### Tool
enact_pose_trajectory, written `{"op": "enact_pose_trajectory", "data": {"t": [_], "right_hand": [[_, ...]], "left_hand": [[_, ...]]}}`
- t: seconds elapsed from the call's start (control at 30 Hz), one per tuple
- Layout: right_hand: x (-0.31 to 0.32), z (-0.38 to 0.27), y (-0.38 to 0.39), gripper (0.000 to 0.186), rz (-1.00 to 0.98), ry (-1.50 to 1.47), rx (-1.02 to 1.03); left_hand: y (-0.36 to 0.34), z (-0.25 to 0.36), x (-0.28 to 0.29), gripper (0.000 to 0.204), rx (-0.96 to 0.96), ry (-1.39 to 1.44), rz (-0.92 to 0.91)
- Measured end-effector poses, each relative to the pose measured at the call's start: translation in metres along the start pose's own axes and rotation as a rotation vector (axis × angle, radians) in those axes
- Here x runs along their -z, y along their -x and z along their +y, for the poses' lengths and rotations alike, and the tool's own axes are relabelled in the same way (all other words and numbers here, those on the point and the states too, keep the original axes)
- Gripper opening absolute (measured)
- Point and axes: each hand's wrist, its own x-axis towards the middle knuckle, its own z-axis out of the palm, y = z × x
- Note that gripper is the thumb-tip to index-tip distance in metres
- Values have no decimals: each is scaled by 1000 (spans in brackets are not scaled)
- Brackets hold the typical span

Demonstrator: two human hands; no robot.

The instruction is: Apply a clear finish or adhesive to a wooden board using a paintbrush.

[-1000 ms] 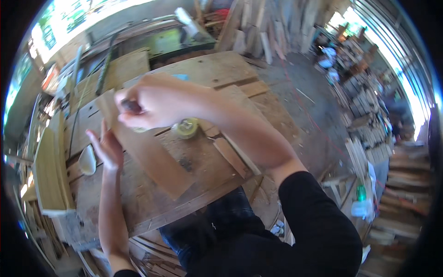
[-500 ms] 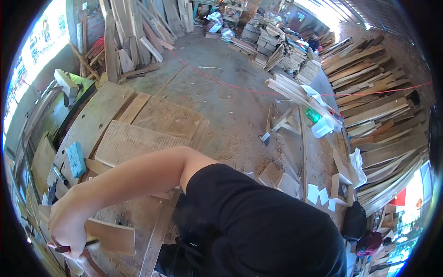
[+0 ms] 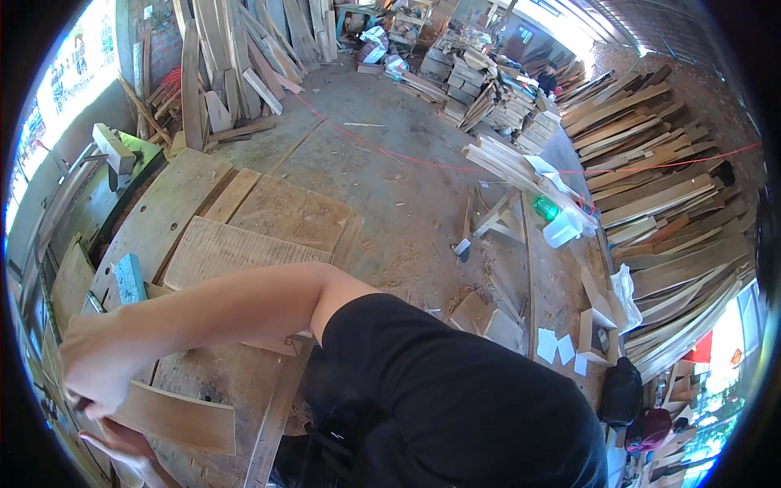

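Observation:
My right arm crosses from the right to the left side of the bench. My right hand [image 3: 98,358] is closed round a dark-handled tool [image 3: 82,403], of which only a small dark bit shows below the fingers; its kind is hidden. Just under it, my left hand [image 3: 126,446] has its fingers stretched out and apart, close to the left end of a thin wooden board [image 3: 183,419]. The board lies on the wooden workbench [image 3: 256,378]. Beyond my right forearm are a light-blue block [image 3: 129,278] and a ridged board [image 3: 232,248].
A green-topped machine [image 3: 134,175] stands at the far left. Planks lean on the back wall [image 3: 236,65] and are stacked along the right [image 3: 651,179]. A second bench [image 3: 553,285] holds a green bottle [image 3: 546,207], a white tub [image 3: 560,234] and white papers [image 3: 556,346].
My right hand has moved left and slightly up from the board, and the tool's red-brown handle and tip are now mostly hidden. My left hand shows more, fingers spread.

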Motion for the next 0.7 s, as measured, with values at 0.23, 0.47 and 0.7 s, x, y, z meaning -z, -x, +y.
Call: {"op": "enact_pose_trajectory", "data": {"t": [0.23, 0.47, 0.7], "right_hand": [[-3, -32, 6, 50, -443, -55, 140], [12, -30, 7, 46, -539, -253, 113], [22, -18, 13, 44, -164, 83, -3]], "left_hand": [[-20, -8, 22, 81, -136, -71, 65], [-11, -1, 18, 87, -164, -99, 144], [-4, 1, 4, 90, -12, -18, 82]]}}
